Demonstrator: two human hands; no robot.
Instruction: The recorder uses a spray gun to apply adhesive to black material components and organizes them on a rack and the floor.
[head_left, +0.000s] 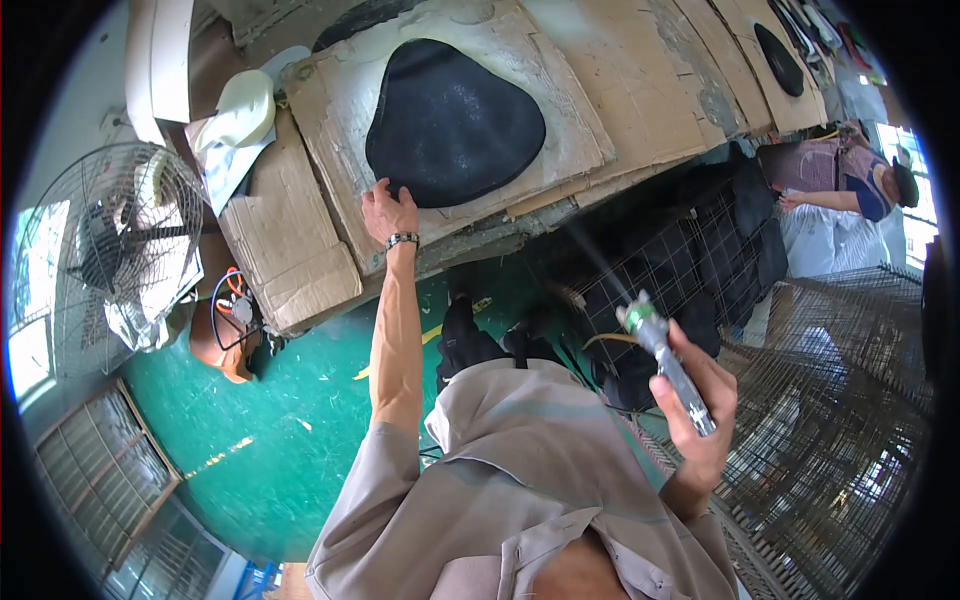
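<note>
A black rounded-triangle pad [455, 125] lies flat on cardboard on the workbench. At its near left corner rests my left hand [388, 213], fingers slightly apart, the tips touching the pad's edge. My right hand [700, 395] is wrapped round a spray gun [668, 362] with a metal body and a green ring near its nozzle. The gun is held off the bench's near side, pointing up and left. A faint pale mist streams from the nozzle toward the bench edge. A thin yellowish hose shows beside the gun.
Cardboard sheets [640, 90] cover the bench, with another black pad [778, 58] farther right. A caged fan [110, 260] stands at left. Wire racks [840, 400] fill the right side, near black material [735, 255] under the bench. A co-worker [835, 185] stands at far right.
</note>
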